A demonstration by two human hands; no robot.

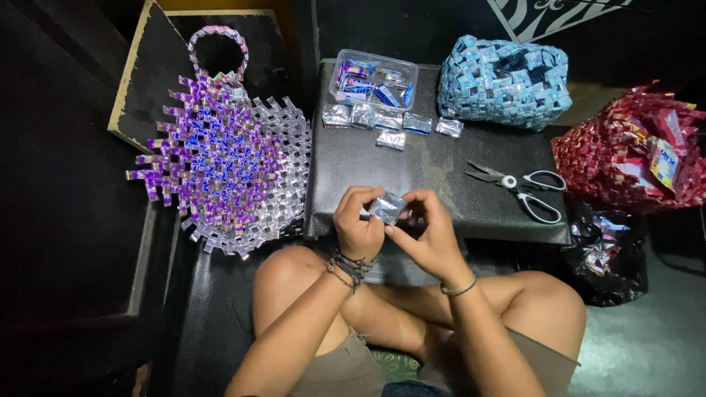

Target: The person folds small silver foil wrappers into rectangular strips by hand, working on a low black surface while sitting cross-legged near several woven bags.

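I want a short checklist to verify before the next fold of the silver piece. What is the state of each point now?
1. Silver piece held by both hands, left hand and right hand: ok.
2. Fold lines straight: cannot tell.
3. Scissors lying apart from the hands, blades closed: ok.
4. Spare folded pieces ready on the black board: ok.
5. Clear box uncovered: ok.

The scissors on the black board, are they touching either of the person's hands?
Apart. The head view shows the scissors lying alone on the black board, with bare board between them and the right hand.
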